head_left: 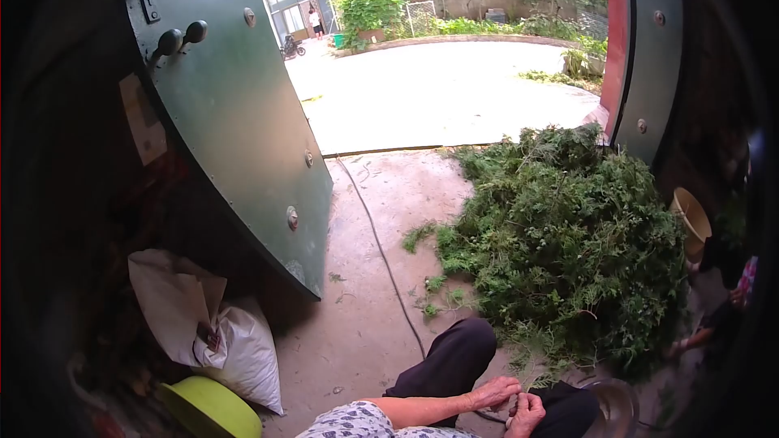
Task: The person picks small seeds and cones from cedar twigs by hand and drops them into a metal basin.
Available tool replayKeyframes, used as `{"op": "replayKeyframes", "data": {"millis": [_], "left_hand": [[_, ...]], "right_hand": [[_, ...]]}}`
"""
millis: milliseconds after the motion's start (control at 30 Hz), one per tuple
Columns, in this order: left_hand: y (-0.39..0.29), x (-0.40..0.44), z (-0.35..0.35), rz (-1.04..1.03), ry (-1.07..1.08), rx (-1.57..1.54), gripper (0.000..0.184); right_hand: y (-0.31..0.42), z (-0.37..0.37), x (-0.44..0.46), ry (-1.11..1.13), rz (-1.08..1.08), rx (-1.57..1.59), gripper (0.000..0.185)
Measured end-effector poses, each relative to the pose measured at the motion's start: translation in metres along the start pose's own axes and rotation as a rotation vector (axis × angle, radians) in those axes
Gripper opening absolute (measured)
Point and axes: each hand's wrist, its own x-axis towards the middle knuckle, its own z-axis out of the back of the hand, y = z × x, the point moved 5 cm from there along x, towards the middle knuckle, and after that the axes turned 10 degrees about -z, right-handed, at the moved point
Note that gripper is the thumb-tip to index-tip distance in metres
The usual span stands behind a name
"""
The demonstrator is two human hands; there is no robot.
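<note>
My left hand (493, 393) is over my lap at the bottom, its fingers bent inward against the other hand. My right hand (527, 415) meets it fingertip to fingertip, also closed. Something small and dark shows between the fingers, too small to name. Dark trousers (450, 357) cover my knees beneath both hands. A metal basin (614, 410) stands just right of my right hand. Beyond my knees rises a large heap of green conifer branches (568, 251), with loose sprigs at its left edge.
A green metal door (227, 97) stands open at the left. Near it are a white sack (243, 349) and a yellow-green basin (211, 410). A cable (377, 243) crosses the floor. At right, another person's arm (694, 341) reaches toward the heap, below a tan basin (691, 223).
</note>
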Motion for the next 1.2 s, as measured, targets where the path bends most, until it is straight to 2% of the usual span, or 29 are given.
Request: {"op": "replayKeyframes", "data": {"millis": [33,100,133,200,233,300,367,433,500,533,600,633,700,733,800,833,933,1000,1067,1100,1167,1200], "left_hand": [[0.002,-0.001,0.001,-0.001,0.000,0.000,0.029],[-0.001,-0.002,0.002,-0.117,0.013,0.121,0.032],[0.003,-0.001,0.000,-0.117,0.013,0.121,0.032],[-0.020,-0.007,0.001,-0.599,-0.175,0.607,0.027],[-0.023,-0.008,0.001,-0.600,-0.175,0.606,0.027],[-0.008,-0.003,-0.002,-0.140,-0.002,0.205,0.027],[-0.013,-0.004,-0.003,-0.101,0.050,0.211,0.028],[0.005,-0.002,-0.009,-0.061,0.102,0.216,0.030],[0.036,0.005,-0.020,-0.360,0.081,0.355,0.042],[0.022,0.003,-0.017,-0.360,0.079,0.355,0.042],[0.000,-0.006,-0.013,0.108,0.168,-0.079,0.046],[0.004,-0.006,-0.014,0.108,0.167,-0.079,0.046],[0.004,-0.006,-0.016,0.091,0.145,-0.303,0.051],[-0.002,-0.009,-0.012,0.091,0.144,-0.303,0.051],[-0.021,-0.017,-0.006,0.060,0.177,-0.573,0.052],[-0.018,-0.016,-0.008,0.060,0.177,-0.573,0.052],[-0.012,-0.013,-0.009,0.067,0.099,-0.516,0.050],[-0.021,-0.015,-0.007,0.044,0.032,-0.692,0.043],[-0.051,-0.013,0.021,-0.010,-0.113,-0.684,0.037],[-0.068,-0.009,0.043,-0.116,-0.151,-0.703,0.034],[-0.113,-0.013,0.100,-0.173,-0.420,-0.675,0.032],[-0.129,-0.019,0.130,-0.206,-0.602,-0.764,0.030]], "right_hand": [[-0.001,0.000,0.001,0.000,0.000,-0.001,0.013],[-0.015,-0.006,0.004,0.074,-0.198,0.141,0.015],[-0.019,-0.008,0.005,0.074,-0.197,0.140,0.015],[-0.025,-0.012,0.004,0.077,-0.294,0.359,0.016],[-0.020,-0.010,0.002,0.076,-0.294,0.358,0.016],[-0.005,-0.010,-0.003,0.176,-0.292,0.334,0.016],[-0.045,-0.015,0.010,0.197,-0.246,0.333,0.017],[-0.054,-0.016,0.013,0.218,-0.201,0.331,0.017],[-0.038,-0.014,0.008,0.231,-0.125,0.341,0.017],[-0.021,-0.012,0.002,0.232,-0.124,0.340,0.017],[0.012,-0.013,-0.011,0.283,-0.308,0.545,0.015],[0.022,-0.014,-0.012,0.284,-0.308,0.544,0.015],[0.029,-0.010,-0.014,0.155,-0.393,0.626,0.014],[0.029,-0.010,-0.013,0.156,-0.393,0.625,0.014],[0.028,-0.009,-0.012,0.160,-0.411,0.668,0.016],[0.027,-0.009,-0.011,0.160,-0.411,0.668,0.016],[0.028,-0.010,-0.012,0.193,-0.410,0.625,0.015],[0.037,-0.011,-0.012,0.198,-0.352,0.574,0.015],[0.041,-0.012,-0.012,0.194,-0.341,0.550,0.017],[0.041,-0.012,-0.012,0.190,-0.334,0.526,0.019],[0.013,-0.015,-0.003,0.192,-0.350,0.612,0.017],[0.000,-0.020,0.003,0.192,-0.360,0.701,0.015]]}}
